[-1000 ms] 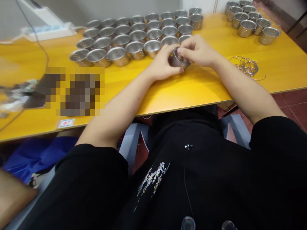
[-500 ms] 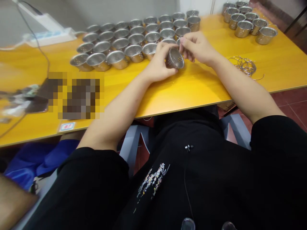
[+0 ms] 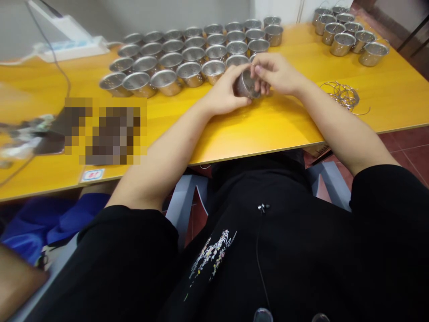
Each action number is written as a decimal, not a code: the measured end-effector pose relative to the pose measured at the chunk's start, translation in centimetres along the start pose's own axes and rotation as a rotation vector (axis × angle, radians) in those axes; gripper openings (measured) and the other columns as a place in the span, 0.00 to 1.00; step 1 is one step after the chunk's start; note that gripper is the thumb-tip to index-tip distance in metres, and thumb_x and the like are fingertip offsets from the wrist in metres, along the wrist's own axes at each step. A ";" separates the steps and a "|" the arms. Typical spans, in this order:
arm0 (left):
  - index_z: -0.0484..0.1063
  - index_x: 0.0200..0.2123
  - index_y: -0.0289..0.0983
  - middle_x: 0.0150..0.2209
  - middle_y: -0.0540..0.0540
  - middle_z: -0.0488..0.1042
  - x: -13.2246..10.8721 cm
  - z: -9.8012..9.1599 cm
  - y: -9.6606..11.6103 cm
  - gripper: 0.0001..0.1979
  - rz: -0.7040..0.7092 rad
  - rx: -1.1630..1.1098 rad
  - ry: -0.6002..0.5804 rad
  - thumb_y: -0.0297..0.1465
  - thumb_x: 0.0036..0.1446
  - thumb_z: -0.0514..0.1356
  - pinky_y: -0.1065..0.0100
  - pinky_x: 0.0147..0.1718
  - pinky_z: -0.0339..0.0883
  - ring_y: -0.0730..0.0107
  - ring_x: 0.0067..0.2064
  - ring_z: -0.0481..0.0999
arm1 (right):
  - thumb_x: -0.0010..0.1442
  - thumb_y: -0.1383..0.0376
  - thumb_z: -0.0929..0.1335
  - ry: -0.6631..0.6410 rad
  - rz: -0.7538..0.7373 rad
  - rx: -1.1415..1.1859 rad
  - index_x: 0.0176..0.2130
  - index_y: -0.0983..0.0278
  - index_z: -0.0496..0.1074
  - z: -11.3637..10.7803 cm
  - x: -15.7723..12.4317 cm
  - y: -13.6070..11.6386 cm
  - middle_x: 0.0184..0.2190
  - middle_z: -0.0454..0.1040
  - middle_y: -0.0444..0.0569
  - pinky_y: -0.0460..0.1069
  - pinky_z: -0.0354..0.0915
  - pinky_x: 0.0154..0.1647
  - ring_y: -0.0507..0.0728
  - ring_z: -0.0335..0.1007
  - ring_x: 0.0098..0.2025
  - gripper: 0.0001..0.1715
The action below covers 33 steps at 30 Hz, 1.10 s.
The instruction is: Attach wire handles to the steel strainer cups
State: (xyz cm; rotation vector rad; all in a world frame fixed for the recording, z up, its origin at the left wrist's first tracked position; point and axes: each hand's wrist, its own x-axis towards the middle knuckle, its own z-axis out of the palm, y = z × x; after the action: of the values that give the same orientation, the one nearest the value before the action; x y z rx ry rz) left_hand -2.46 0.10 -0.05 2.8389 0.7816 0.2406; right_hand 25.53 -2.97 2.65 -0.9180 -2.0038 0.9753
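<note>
My left hand (image 3: 228,92) is wrapped around a small perforated metal cup (image 3: 247,84), which is tilted with its mouth toward my right side. Just over the cup's rim, my right hand (image 3: 271,74) is closed in a pinch. A thin wire seems to show at its fingertips, mostly hidden by the fingers. On the table to the right of my right forearm lies a tangled bunch of bent wire pieces (image 3: 345,96).
Rows of similar metal cups (image 3: 166,82) stand on the yellow table (image 3: 254,134) behind my hands. Another group of cups (image 3: 342,44), some with wire handles, is at the back right. A power strip (image 3: 73,49) and a blurred-out object (image 3: 112,136) are on the left.
My right hand has come down and closer over the cup's mouth, now covering part of it. My left hand keeps its hold on the cup. The view has shifted slightly.
</note>
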 end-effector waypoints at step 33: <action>0.87 0.70 0.61 0.46 0.53 0.88 -0.5 -0.5 1.9 0.45 -0.013 -0.196 0.141 0.70 0.58 0.57 0.39 0.87 0.47 0.50 0.83 0.51 | 0.59 0.31 0.76 -0.054 0.044 -0.202 0.30 0.56 0.82 0.5 -0.5 -3.3 0.26 0.80 0.49 0.57 0.72 0.40 0.57 0.73 0.31 0.33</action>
State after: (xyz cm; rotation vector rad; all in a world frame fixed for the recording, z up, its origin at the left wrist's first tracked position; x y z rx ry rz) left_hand -2.08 -1.75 0.84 2.6540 0.7579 0.4921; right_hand 24.44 -5.06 5.11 -1.0584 -2.1652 0.8395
